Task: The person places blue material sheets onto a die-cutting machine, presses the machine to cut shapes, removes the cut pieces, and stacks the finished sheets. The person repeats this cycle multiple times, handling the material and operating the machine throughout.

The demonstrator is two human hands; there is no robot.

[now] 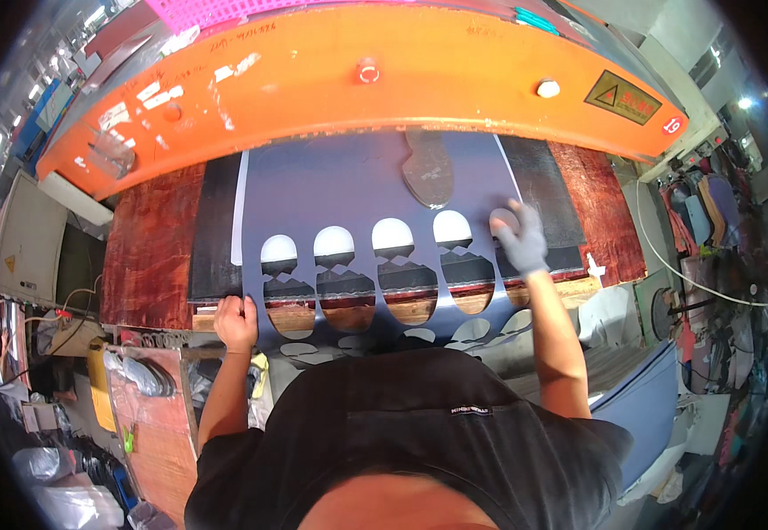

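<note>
A dark blue-grey sheet lies over the work surface, its front part hanging down toward me. Sole-shaped holes run in rows across it; white shows through the tops of several. On the sheet, partly under the orange beam, rests a grey sole-shaped piece. My right hand, in a pale glove with bare fingertips, reaches over the sheet's right side. Its thumb and fingers are apart around a rounded grey-purple patch. My left hand is closed at the front edge, beside the sheet's left border; what its fingers grip, if anything, is hidden.
The orange press beam spans the far side, with a red button and a white button. Black boards and a reddish wooden bed lie beneath the sheet. A grey electrical box stands at left; blue sheets are stacked at right.
</note>
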